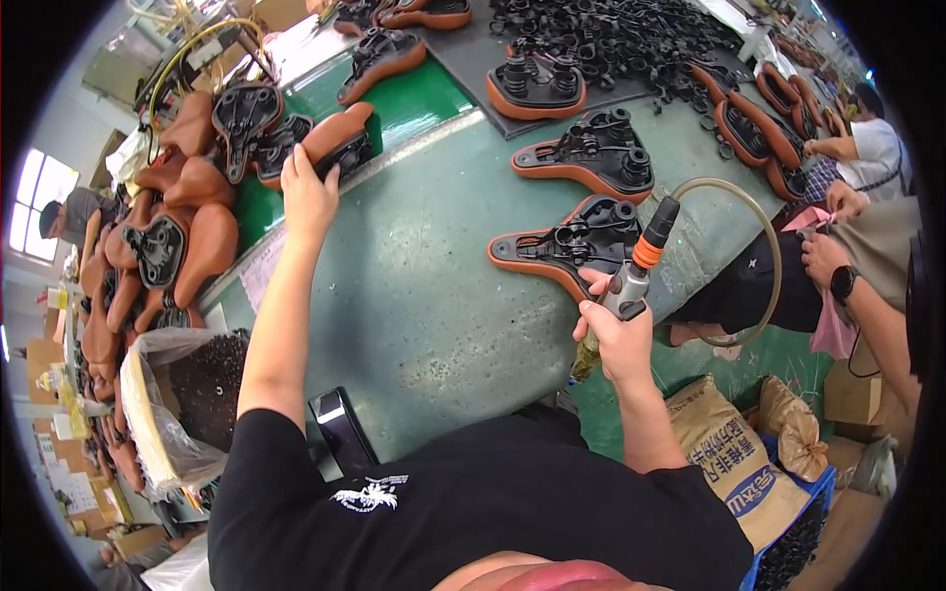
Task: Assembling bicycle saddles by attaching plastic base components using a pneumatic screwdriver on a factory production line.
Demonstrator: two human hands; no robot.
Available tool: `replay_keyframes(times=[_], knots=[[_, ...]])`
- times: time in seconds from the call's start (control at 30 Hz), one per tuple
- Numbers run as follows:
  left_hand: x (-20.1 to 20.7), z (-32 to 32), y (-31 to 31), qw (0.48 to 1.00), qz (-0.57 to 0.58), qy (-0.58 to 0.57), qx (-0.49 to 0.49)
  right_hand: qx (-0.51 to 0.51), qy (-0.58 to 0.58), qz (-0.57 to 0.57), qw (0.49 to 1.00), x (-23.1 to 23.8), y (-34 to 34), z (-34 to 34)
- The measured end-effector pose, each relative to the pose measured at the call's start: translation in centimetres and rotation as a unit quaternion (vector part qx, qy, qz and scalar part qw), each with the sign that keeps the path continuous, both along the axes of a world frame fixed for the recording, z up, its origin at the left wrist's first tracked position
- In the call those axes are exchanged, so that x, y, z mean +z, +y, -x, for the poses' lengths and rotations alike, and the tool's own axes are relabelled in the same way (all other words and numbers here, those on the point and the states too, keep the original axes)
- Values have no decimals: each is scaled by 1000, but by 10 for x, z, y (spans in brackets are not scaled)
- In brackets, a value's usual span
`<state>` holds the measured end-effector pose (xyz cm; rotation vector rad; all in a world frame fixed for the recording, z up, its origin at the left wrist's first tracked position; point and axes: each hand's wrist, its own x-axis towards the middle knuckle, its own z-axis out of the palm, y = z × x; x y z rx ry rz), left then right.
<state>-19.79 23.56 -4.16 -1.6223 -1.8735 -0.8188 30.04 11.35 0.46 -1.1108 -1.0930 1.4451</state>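
My left hand [309, 192] reaches to the far left side of the bench, its fingers and thumb closed on the near end of a brown bicycle saddle [338, 130]. That saddle lies against other saddles, on the green strip by the bench's metal edge. In my right hand [616, 335] is a pneumatic screwdriver [641, 258] with orange bands and a black end, and a hose [775, 246] loops off to its right. Just left of the tool rests an upturned saddle [567, 241], black underside showing. Beyond it lie a second upturned saddle [591, 155] and a third [535, 84].
Many brown saddles [202, 236] are heaped at left. A plastic-lined box of small dark parts [158, 394] stands nearer me, beside a phone [342, 433]. Black clamp parts [611, 39] cover the far mat. Co-workers [867, 148] are at right, above sacks [734, 453] on the floor side.
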Motion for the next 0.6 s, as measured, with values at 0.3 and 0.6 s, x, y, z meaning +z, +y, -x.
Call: replay_keyframes(times=[0.3,0.6], knots=[[-13,-8,47,935,-11,272,-228,-4,7,15,1000,-12,6,29],[22,75,-16,941,317,53,-104,28,15,22,999,-19,17,53]])
